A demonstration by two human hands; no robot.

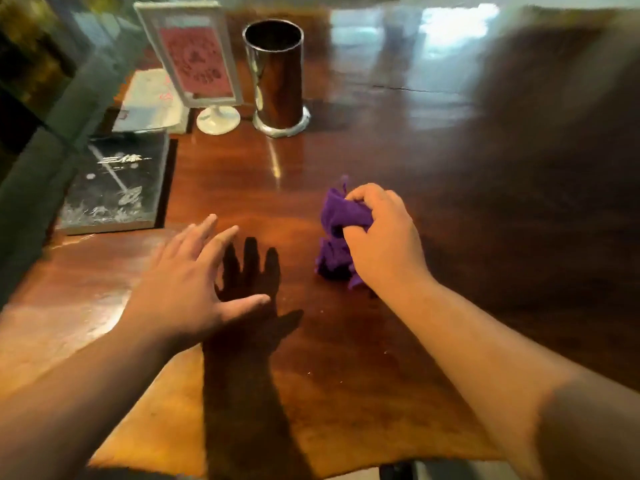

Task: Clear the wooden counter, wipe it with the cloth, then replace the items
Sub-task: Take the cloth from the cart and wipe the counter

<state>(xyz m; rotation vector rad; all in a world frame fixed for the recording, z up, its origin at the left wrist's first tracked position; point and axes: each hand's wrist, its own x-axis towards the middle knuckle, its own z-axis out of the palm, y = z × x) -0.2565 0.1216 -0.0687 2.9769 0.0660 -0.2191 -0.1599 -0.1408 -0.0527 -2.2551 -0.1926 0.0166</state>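
wooden counter (346, 375) glossy | right hand (384, 244) grips purple cloth (337, 233)

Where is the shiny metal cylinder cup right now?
The shiny metal cylinder cup stands upright at the far left of the wooden counter, just right of the white-framed pink sign.

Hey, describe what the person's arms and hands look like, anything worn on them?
Both forearms are bare, with no sleeves in view. The left hand and right hand wear no gloves, and no rings, watch or bracelet show. No markings are visible, though the picture is somewhat blurred.
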